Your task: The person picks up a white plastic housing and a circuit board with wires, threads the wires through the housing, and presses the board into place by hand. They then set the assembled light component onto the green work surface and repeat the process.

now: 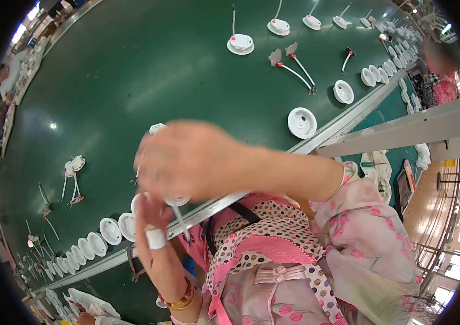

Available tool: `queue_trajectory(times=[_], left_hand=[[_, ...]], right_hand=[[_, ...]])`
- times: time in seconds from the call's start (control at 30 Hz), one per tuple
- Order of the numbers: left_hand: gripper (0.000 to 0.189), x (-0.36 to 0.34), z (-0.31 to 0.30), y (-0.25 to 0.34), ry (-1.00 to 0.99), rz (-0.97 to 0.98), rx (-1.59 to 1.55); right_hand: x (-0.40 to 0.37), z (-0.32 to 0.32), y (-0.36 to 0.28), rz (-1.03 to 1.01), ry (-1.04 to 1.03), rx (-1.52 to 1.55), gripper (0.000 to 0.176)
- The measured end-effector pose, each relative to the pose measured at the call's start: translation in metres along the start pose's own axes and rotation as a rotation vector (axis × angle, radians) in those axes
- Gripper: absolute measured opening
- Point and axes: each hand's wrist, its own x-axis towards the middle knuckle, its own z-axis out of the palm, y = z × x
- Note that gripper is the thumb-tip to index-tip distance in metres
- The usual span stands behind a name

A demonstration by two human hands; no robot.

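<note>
My right hand (189, 160), smeared by motion, reaches across from the right over the table's near edge with its fingers bent downward. Close below it is my left hand (157, 249), raised, with white tape round a finger and its fingers drawn together. Between the hands a white round part (178, 199) shows in part, and a pale wire (181, 221) hangs below it. I cannot tell which hand holds these. A white piece (157, 128) peeks out above my right hand, on the far side.
White round housings (111, 231) line the table's metal edge (208, 208) on both sides. Lamp bases with upright wires (240, 44) stand at the back. Wired grey plates (276, 57) lie to the right, a wired cluster (73, 167) to the left. A metal beam (403, 127) and a person (442, 81) are at right.
</note>
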Motion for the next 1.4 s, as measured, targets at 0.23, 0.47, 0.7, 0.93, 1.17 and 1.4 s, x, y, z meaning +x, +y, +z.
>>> queue_trajectory(times=[0.23,0.47,0.7,0.93,1.17,1.4], left_hand=[[0.023,-0.019,-0.005,-0.01,-0.146,-0.212,-0.503],[0.022,-0.034,-0.002,-0.018,-0.23,-0.397,-0.414],[0.024,-0.056,-0.036,-0.026,-0.575,-0.47,-0.484],[0.032,-0.044,-0.033,0.0,-0.65,-0.138,0.295],[0.074,0.031,0.017,-0.016,-0.25,0.449,1.007],[0.068,0.075,0.044,-0.051,-0.564,0.566,1.2]], right_hand=[[-0.016,0.003,-0.041,0.671,0.051,0.733,0.03],[-0.043,0.0,-0.077,0.923,-0.199,1.276,0.025],[-0.055,-0.041,-0.063,0.674,-0.176,1.344,0.015],[-0.062,-0.049,-0.057,1.062,-0.095,1.732,0.014],[-0.073,-0.058,0.0,1.06,0.547,0.921,0.026],[-0.075,-0.037,-0.012,1.111,0.706,0.761,0.03]])
